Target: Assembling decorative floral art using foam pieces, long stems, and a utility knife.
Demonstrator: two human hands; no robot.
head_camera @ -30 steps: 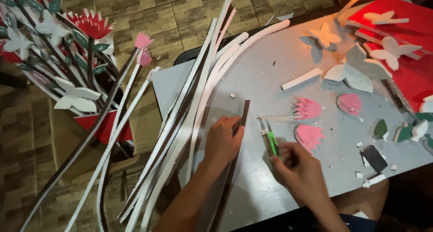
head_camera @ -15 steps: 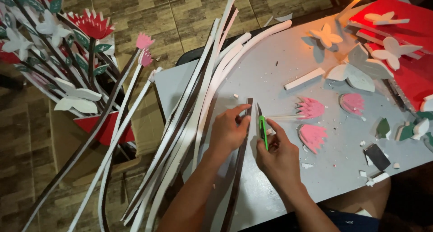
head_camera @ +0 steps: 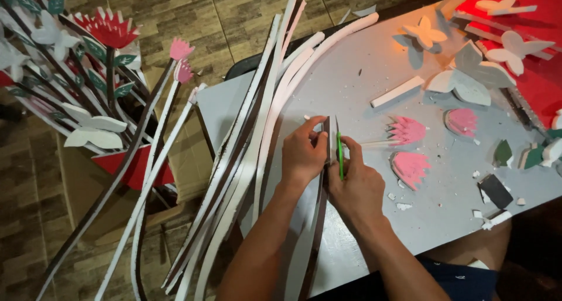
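My left hand (head_camera: 303, 153) presses down and pinches the upper end of a long dark foam strip (head_camera: 318, 231) that lies along the grey table (head_camera: 363, 61). My right hand (head_camera: 355, 181) grips a green-handled cutter (head_camera: 339, 155) held upright against the strip's tip, right beside my left fingers. The two hands touch each other. A pink foam tulip on a thin stick (head_camera: 404, 130) lies just right of the hands.
A bundle of long white and dark foam strips (head_camera: 257, 119) fans across the table's left side. Pink tulip heads (head_camera: 410, 167), white foam butterflies (head_camera: 468, 73), a red sheet (head_camera: 544, 84) and scraps lie right. A box of finished foam flowers (head_camera: 88, 84) stands on the tiled floor at left.
My right hand has brought the cutter from lower right up to the strip's tip, meeting my left hand, which slid up the strip.
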